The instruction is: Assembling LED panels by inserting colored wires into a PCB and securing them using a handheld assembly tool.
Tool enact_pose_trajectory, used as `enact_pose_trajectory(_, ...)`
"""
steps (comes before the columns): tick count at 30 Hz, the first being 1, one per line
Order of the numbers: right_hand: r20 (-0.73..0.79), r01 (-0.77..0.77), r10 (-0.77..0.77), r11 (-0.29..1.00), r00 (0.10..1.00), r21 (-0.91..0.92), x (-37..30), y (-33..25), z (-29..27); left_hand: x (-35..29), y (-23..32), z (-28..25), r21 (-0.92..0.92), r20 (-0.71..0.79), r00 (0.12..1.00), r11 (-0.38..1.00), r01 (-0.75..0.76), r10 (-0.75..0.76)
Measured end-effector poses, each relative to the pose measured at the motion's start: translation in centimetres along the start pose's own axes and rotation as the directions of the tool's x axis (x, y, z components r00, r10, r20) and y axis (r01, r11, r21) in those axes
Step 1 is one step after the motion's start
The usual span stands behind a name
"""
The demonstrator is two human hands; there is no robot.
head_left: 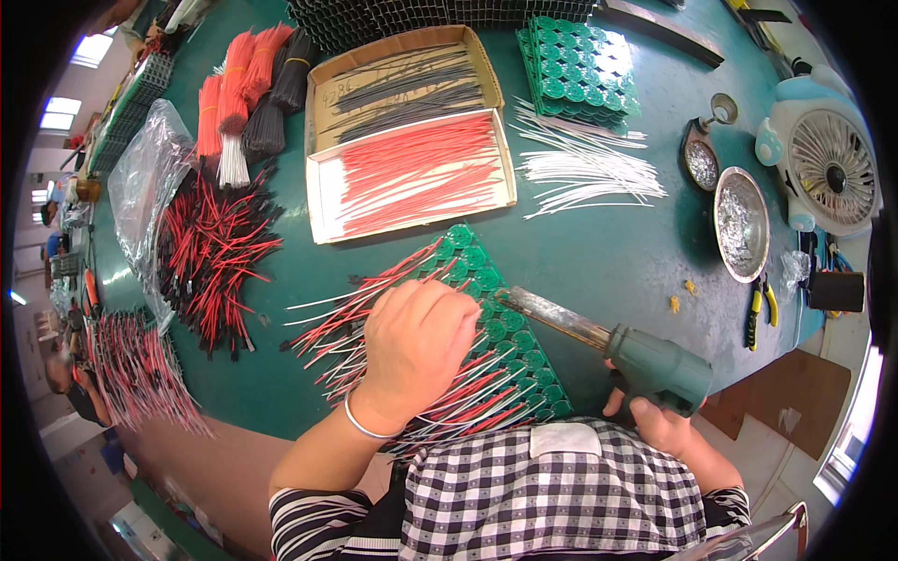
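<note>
My right hand (pixel 659 423) is closed round the grip of a dark green soldering gun (pixel 662 368). Its long metal barrel points left, with the tip over the green panel of round circuit boards (pixel 527 348). My left hand (pixel 423 341) is closed in a pinch above the panel, close to that tip. Whatever its fingers hold is hidden by the hand. Red, white and black wires (pixel 472 393) fan out from the panel to the left, beneath and around my left hand.
Beyond the panel lie a tray of red wires (pixel 416 173), loose white wires (pixel 589 168) and stacked green boards (pixel 575 70). To the right stand a metal bowl (pixel 741 224), yellow-handled pliers (pixel 754 318) and a fan (pixel 831 168). Red-black wires (pixel 213 248) heap on the left.
</note>
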State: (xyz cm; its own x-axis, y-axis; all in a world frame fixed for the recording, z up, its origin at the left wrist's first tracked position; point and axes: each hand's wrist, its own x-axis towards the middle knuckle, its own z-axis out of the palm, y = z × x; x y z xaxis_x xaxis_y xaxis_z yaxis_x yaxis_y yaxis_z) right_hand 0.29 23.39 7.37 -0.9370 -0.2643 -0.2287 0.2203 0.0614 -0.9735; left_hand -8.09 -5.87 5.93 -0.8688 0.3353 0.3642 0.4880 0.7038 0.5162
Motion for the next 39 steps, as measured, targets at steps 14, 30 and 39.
enact_pose_trajectory(14,0.012,0.059,-0.058,0.996,0.998,-0.070,0.5,0.0,0.5,0.0,-0.2,-0.2,0.010,0.012,1.000,1.000,-0.021,0.021)
enact_pose_trajectory(30,-0.201,-0.014,0.003,0.999,0.980,-0.053,-0.5,-0.8,1.1,0.0,-0.2,-0.1,-0.016,0.020,0.999,0.999,-0.033,0.033)
enact_pose_trajectory(39,-0.463,0.112,-0.106,0.994,0.880,-0.015,-0.8,-0.2,2.8,-0.6,-0.7,-0.9,-0.019,0.069,0.997,1.000,-0.021,0.022)
